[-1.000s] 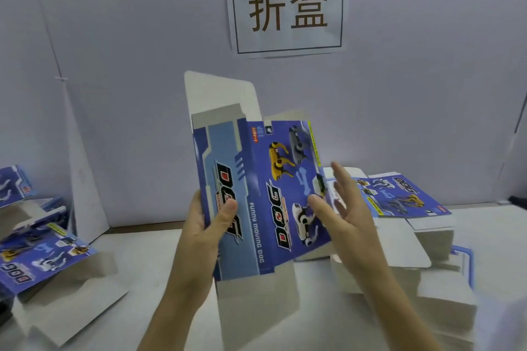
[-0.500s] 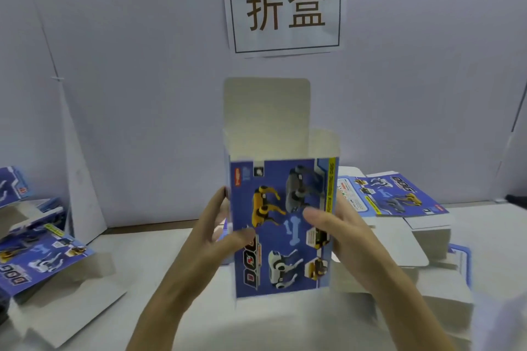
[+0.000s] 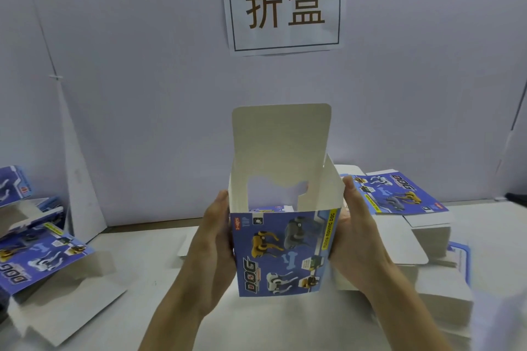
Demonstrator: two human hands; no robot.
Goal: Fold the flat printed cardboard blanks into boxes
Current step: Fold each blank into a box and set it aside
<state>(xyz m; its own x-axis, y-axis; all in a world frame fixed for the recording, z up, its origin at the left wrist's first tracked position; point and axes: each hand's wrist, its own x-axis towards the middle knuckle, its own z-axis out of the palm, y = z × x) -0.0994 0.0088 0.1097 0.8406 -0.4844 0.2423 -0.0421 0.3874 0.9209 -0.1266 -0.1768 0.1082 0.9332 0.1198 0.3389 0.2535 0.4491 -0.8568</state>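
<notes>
On my feed a loose pile of printed blanks (image 3: 42, 253) lies at the left of the tabletop (image 3: 148, 251), and next to it the left hand (image 3: 214, 239) grips the left side of the box (image 3: 282, 253), thumb straight along the front edge, fingers hidden behind. The box stands upright in mid-frame over the tabletop, squared up, its top open and the lid flap raised at the back. The right hand (image 3: 359, 236) grips its right side likewise, and beyond it a stack of flat blanks (image 3: 399, 196) rests at the right.
</notes>
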